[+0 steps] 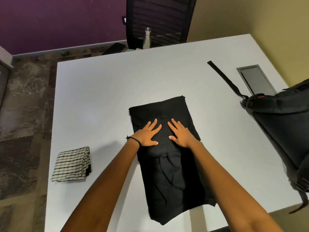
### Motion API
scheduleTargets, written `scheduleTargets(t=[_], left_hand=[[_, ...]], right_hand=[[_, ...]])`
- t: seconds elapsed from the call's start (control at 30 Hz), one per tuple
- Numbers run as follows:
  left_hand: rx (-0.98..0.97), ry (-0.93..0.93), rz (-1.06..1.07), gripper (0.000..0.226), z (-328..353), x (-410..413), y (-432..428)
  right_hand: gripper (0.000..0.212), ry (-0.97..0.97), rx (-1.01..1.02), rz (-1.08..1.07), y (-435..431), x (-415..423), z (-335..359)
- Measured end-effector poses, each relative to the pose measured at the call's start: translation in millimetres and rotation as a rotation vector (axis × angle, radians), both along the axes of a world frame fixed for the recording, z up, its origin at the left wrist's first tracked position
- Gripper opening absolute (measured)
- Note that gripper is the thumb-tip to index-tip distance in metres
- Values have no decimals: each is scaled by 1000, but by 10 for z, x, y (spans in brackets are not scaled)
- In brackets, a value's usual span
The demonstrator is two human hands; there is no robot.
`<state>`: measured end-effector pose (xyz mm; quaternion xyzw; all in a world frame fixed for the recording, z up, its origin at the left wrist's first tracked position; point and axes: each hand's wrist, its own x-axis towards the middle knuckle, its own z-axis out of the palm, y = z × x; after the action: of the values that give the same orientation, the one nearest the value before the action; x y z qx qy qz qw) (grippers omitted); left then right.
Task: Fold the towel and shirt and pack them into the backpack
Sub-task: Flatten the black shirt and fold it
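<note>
At about eight o'clock from my hands I see the towel [72,164], checked white with dark lines, folded into a small square and lying flat near the left edge of the white counter [103,91]. Moving right, my left hand [147,134], with a dark band [133,139] on its wrist, lies palm down on the black shirt [167,173], fingers [154,125] spread. Just beside it, my right hand [181,135] presses flat on the same cloth, fingers also spread, gripping nothing. The shirt is a long strip running from twelve to six o'clock down the middle of the counter, its far part doubled back over itself under my palms, its near end reaching the counter's edge. At three o'clock the black backpack [280,121] lies on the counter's right side, well apart from the shirt, one strap [224,79] trailing toward eleven o'clock.
</note>
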<state>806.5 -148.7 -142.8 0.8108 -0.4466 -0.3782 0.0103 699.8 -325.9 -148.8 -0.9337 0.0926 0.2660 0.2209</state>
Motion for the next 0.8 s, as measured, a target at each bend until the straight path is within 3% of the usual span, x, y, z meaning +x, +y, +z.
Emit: scheduleTargets(t=[0.13, 0.33, 0.57, 0.8], left_hand=[[-108, -42, 20, 78, -74, -376, 273], [-226, -171, -89, 71, -151, -765, 578], [-328, -212, -332, 73, -220, -1101, 797], [-266, -123, -507, 87, -248, -1496, 927]], right_hand=[[53, -218, 106, -173, -6, -274, 143], [49, -430, 24, -247, -43, -996, 73], [52, -376, -59, -225, -28, -1720, -8], [59, -241, -61, -275, 15, -2204, -36]])
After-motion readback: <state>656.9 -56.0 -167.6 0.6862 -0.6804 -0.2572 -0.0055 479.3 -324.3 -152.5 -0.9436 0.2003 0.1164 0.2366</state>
